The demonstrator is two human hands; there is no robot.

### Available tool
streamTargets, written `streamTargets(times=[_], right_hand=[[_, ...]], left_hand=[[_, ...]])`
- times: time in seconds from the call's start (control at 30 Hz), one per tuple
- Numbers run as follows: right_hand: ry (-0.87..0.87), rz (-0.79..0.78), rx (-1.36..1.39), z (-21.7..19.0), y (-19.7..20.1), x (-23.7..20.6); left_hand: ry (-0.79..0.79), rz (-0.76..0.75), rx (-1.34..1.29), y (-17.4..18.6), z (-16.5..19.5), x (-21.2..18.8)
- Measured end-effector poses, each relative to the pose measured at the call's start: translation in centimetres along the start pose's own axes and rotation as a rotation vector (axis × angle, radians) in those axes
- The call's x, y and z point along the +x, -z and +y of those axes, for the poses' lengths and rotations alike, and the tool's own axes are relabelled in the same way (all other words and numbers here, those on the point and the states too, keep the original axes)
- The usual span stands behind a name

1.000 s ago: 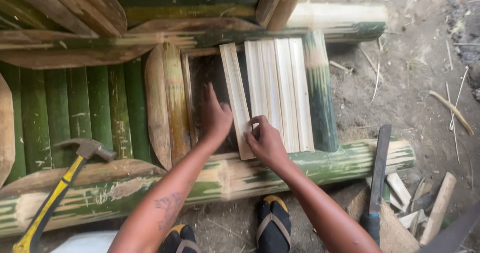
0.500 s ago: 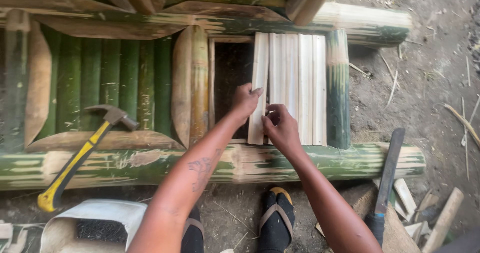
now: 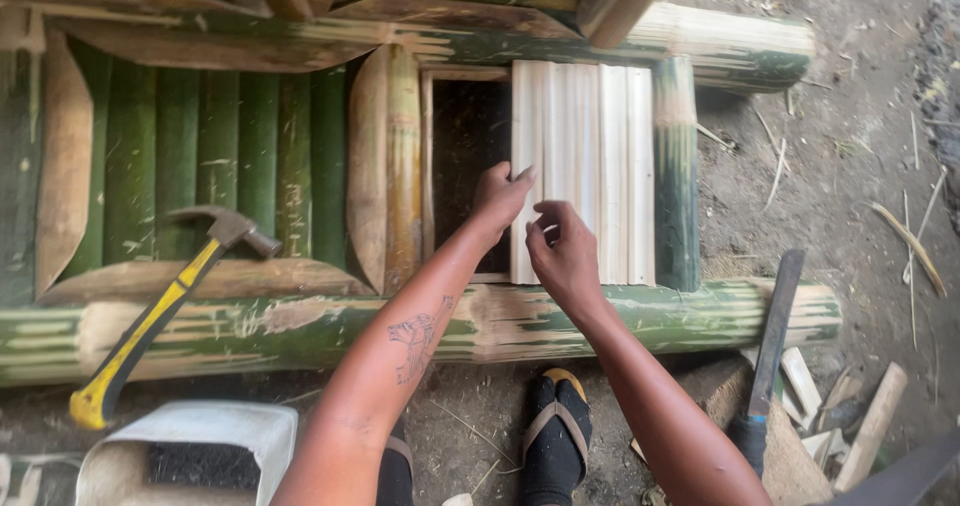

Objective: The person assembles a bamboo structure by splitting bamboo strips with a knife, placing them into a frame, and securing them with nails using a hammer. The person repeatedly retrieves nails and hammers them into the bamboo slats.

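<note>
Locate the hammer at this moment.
In the head view the hammer lies lower left, its yellow handle slanting across the near bamboo pole, above the white container, left of both hands.
</note>
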State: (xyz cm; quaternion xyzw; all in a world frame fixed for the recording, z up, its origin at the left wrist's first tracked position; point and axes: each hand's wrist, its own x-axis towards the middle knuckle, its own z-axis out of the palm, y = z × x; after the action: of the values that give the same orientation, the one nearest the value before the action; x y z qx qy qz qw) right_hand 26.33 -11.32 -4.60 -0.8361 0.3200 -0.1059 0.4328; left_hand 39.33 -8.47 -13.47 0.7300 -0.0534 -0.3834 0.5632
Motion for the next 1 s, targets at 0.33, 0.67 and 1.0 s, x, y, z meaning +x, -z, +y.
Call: streamTargets(times=[0.33, 0.67, 1.0], right_hand=[[0.613, -0.747, 0.028, -16.2, -12.9, -0.8], [0.092, -1.095, 0.117, -23.8, -30.1, -6.8], [0.012, -1.159, 0.154, -23.4, -16.2, -10.4]], left_hand=[[-0.535, 0.935, 0.053, 28.0, -4.3, -15.9], [0.159, 1.029, 0.311, 34.5, -18.1, -33.1], [0.421, 0.471, 0.605, 33.8, -18.9, -32.2]])
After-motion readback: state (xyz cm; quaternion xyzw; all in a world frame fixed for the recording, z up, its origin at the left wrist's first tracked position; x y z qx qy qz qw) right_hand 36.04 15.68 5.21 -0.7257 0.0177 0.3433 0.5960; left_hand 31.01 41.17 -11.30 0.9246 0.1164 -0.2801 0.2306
